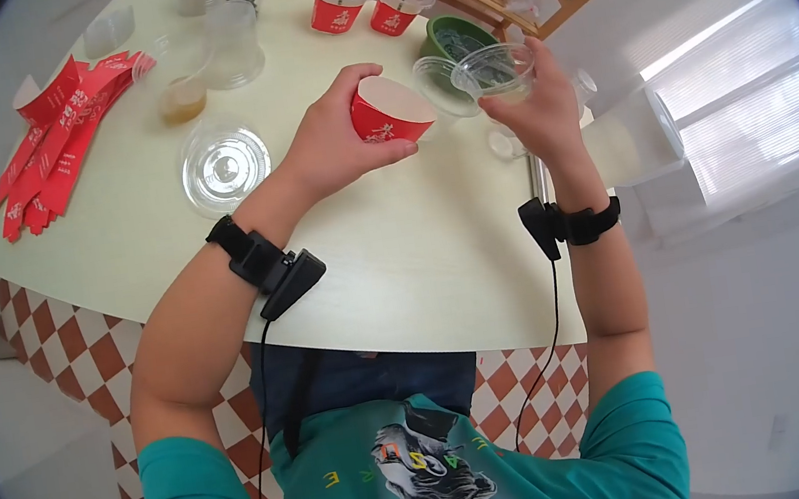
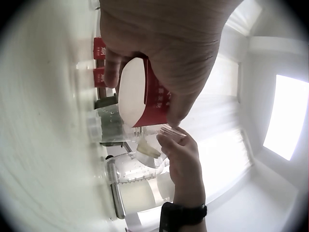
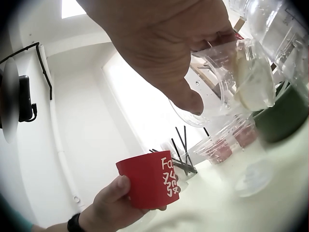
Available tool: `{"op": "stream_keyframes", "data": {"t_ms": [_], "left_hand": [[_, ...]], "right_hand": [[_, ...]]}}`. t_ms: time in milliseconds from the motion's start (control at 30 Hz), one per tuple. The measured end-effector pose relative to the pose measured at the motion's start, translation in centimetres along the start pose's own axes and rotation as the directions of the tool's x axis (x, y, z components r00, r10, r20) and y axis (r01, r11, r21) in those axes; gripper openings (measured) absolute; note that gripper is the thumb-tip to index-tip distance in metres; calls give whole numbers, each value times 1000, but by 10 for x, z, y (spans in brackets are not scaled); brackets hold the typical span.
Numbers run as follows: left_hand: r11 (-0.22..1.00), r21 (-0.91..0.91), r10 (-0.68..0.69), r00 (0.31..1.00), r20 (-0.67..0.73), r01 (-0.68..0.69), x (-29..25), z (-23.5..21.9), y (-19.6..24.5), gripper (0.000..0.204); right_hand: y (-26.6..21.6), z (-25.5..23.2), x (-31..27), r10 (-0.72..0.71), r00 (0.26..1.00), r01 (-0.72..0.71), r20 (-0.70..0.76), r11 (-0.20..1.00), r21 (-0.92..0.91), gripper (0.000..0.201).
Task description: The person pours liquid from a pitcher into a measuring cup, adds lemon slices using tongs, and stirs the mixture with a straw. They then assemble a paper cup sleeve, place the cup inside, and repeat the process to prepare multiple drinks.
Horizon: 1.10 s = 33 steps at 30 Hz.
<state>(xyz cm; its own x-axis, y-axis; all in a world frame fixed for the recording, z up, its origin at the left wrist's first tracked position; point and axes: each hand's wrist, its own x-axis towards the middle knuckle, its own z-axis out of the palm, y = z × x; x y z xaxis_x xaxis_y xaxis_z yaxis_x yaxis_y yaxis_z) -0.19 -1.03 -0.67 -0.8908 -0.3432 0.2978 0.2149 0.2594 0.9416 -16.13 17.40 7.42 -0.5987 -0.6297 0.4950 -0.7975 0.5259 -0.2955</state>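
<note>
My left hand [image 1: 334, 132] grips a red paper cup sleeve [image 1: 381, 123] with white lettering, thumb and fingers round its side. The sleeve is popped into a ring and tilted, its pale inside showing. My right hand [image 1: 547, 104] holds a clear plastic cup [image 1: 494, 70] near its rim, tipped on its side above the table's right part. Inside that cup, the right wrist view shows a pale slice [image 3: 256, 82]. Sleeve and cup are held apart, facing each other. In the left wrist view, the sleeve [image 2: 157, 99] overlaps the view toward my right hand [image 2: 181, 157].
Flat red sleeves [image 1: 63, 142] lie fanned at the left. A clear lid [image 1: 225, 163] and stacked clear cups [image 1: 232, 49] are nearer the middle. Red-sleeved cups [image 1: 337, 5] with black straws and a green bowl [image 1: 440, 37] stand at the back. A clear pitcher [image 1: 632, 133] stands right.
</note>
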Motion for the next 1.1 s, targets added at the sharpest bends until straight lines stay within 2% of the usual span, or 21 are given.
{"op": "stream_keyframes", "data": {"t_ms": [33, 100, 133, 200, 300, 333, 400, 433, 500, 633, 700, 833, 933, 1100], "left_hand": [[1000, -11, 3, 1000, -3, -3, -1, 0, 0, 80], [999, 38, 20, 1000, -11, -19, 0, 0, 0, 79], [999, 34, 20, 1000, -12, -19, 0, 0, -2, 79], [992, 91, 91, 995, -38, -87, 1, 1, -4, 81], [998, 54, 44, 999, -6, -43, 0, 0, -3, 79], [998, 52, 43, 999, -9, -42, 0, 0, -3, 79], [997, 70, 40, 999, -18, -39, 0, -1, -3, 79], [997, 68, 39, 999, -19, -38, 0, 0, -2, 79], [995, 85, 46, 999, -19, -44, -1, -1, -1, 79], [996, 78, 33, 999, -10, -32, 1, -2, -2, 79], [989, 124, 86, 995, -52, -79, 0, -1, -2, 79], [990, 131, 56, 997, -44, -50, 0, -2, 0, 80], [991, 127, 60, 997, -55, -52, 1, -2, -2, 80], [988, 152, 30, 999, -43, -23, 1, -1, -3, 80]], "right_hand": [[0, 0, 2, -4, 1000, 4, 4, 1000, -11, 86], [0, 2, 4, -191, 981, 194, 32, 967, -166, 85], [-3, 2, 4, -192, 981, 195, 35, 966, -169, 85], [-13, 2, 7, -191, 972, 228, 138, 911, -344, 83], [-30, 3, 6, -248, 952, 304, 180, 843, -443, 79], [-29, 5, 7, -250, 951, 307, 183, 842, -443, 79], [-27, 10, 11, -380, 902, 431, 206, 759, -488, 73], [-27, 10, 13, -381, 901, 433, 208, 758, -488, 73], [-30, 11, 16, -464, 849, 523, 254, 668, -529, 67], [-37, 11, 19, -557, 793, 591, 247, 605, -534, 61], [-44, 7, 20, -618, 747, 633, 243, 550, -545, 56], [-44, 6, 22, -642, 700, 690, 313, 494, -529, 55], [-39, 4, 25, -636, 714, 668, 294, 493, -558, 57], [-35, 1, 25, -582, 754, 647, 305, 577, -499, 71]]}}
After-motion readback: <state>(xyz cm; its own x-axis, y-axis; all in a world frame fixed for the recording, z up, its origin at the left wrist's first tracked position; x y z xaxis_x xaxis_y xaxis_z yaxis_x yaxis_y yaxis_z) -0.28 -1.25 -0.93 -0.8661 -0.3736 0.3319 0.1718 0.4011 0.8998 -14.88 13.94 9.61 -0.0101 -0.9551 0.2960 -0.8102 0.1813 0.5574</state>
